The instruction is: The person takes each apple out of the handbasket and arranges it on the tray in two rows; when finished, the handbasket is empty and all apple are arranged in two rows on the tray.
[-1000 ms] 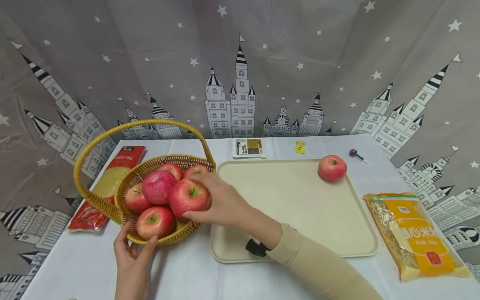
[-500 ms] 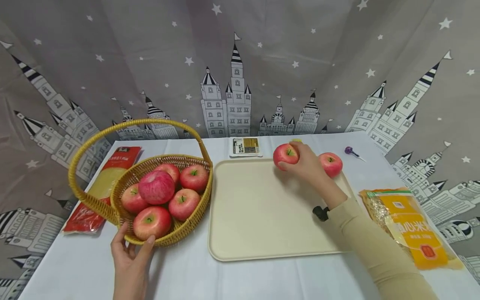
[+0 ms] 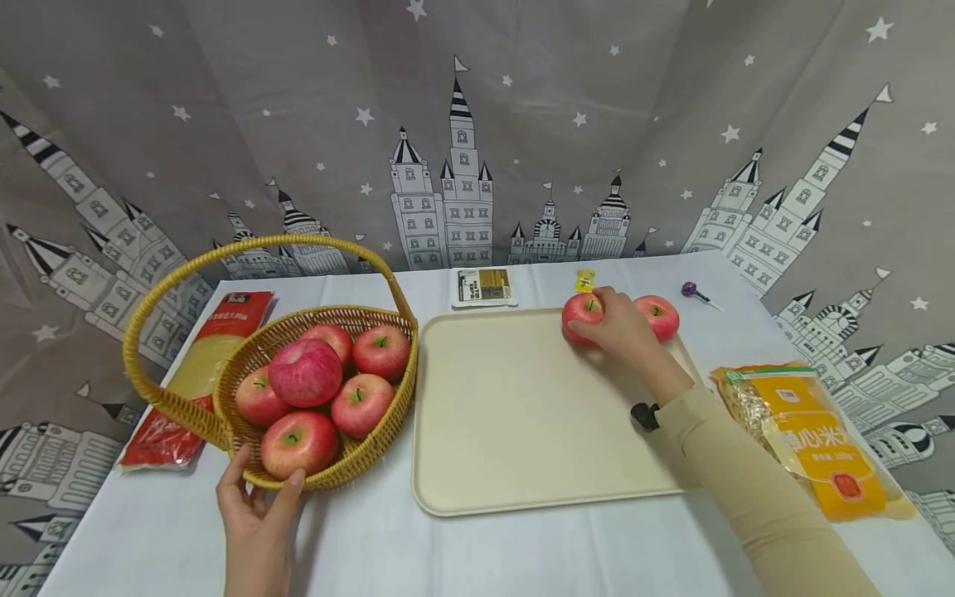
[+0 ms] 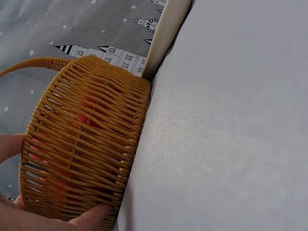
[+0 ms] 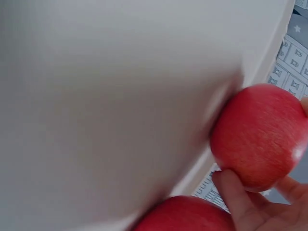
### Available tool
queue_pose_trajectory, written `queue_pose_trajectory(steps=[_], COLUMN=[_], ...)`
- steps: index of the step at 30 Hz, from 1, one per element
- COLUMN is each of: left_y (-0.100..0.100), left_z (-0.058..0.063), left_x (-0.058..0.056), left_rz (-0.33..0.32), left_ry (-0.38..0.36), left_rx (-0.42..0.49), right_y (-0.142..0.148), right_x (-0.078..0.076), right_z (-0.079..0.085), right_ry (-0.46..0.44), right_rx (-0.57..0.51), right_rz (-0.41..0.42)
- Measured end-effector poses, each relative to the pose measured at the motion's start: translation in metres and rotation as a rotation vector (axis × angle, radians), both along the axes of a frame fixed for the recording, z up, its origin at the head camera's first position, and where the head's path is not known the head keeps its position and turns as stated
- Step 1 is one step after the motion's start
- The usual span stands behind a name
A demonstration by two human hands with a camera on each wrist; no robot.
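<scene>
My right hand (image 3: 621,333) grips a red apple (image 3: 580,317) at the far edge of the beige tray (image 3: 507,414); in the right wrist view that apple (image 5: 262,137) sits close to the tray surface, fingers round its side. A second apple (image 3: 658,317) lies just right of it in the tray's far right corner. My left hand (image 3: 257,522) holds the near rim of the yellow wicker basket (image 3: 373,452), thumb on the rim and fingers against its side. Several apples (image 3: 306,372) are piled in the basket, whose tall handle (image 3: 269,240) arches over the left side.
A red and yellow packet (image 3: 216,348) lies partly behind the basket. Past the tray are a small white packet (image 3: 483,287), a yellow candy (image 3: 585,280) and a purple lollipop (image 3: 690,289). An orange bag (image 3: 821,439) lies to the right. A patterned curtain hangs behind the table.
My right hand has carried an apple from the basket rightward to the tray's far edge, then lowered it beside the other apple. My left hand stays on the basket rim.
</scene>
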State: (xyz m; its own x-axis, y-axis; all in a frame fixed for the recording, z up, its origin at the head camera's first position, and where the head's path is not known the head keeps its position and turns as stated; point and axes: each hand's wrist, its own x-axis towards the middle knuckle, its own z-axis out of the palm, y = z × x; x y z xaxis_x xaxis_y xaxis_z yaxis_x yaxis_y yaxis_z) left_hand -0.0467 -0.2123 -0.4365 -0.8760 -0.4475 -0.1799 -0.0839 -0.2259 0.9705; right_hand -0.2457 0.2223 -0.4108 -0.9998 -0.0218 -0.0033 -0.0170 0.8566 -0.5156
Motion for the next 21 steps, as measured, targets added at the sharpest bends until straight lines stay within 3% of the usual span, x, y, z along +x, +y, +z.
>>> queue_pose_trajectory(steps=[7,13,17,21], left_y=[-0.001,-0.005,-0.004,-0.001], left_z=[-0.003,-0.013,-0.014,-0.007], left_x=[0.0,0.0,-0.001,0.0], left_rz=[0.002,0.013,0.015,0.018], left_ry=[-0.002,0.0,0.007,0.004], left_rx=[-0.011,-0.014,-0.025,-0.028], right_y=[-0.001,-0.013,-0.035,-0.072], right_x=[0.001,0.002,0.006,0.017], right_z=[0.007,0.014,0.028,0.036], right_ry=[-0.046,0.092,0.152,0.173], right_rx=[0.05,0.076,0.002,-0.063], right_rz=[0.005,0.027,0.091,0.21])
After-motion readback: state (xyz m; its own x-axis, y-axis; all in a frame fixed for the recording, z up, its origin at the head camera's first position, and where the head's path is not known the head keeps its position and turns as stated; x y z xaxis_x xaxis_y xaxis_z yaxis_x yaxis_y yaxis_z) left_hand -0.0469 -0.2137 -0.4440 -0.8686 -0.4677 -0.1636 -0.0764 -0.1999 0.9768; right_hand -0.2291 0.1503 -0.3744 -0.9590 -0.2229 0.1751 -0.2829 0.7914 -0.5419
